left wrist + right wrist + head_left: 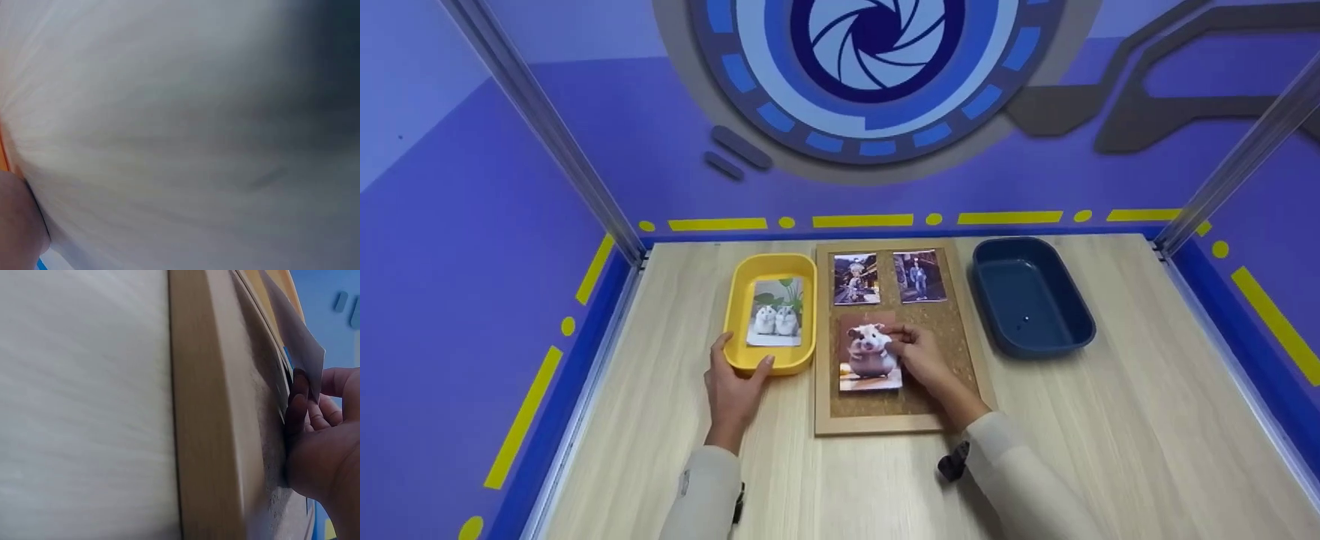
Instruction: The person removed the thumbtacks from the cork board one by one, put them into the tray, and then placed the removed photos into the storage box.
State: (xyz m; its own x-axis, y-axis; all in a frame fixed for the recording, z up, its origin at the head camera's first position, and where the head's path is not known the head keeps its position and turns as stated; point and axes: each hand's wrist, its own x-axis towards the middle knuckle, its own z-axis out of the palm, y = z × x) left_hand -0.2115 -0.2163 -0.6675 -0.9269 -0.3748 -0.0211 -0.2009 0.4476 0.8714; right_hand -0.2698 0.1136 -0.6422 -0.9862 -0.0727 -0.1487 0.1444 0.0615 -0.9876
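Note:
My right hand [924, 364] pinches a hamster photo [871, 360] by its right edge, over the lower left of a cork board [915, 405] with a wooden frame. In the right wrist view the photo [298, 343] tilts up from the board, between the thumb and fingers of the hand [326, 455]. With thumb and fingers spread across its near end, my left hand [735, 390] grips a yellow tray [735, 300]. Inside that tray lies a photo of two white hamsters [776, 319]. Only a bit of the left hand [19, 225] shows in the left wrist view, beside blurred pale surface.
Two photos of people, one left [856, 279] and one right [919, 276], sit side by side on the board's upper part. Right of the board stands a dark blue tray [1031, 300]. Purple panels with metal posts enclose the wooden table [1147, 420].

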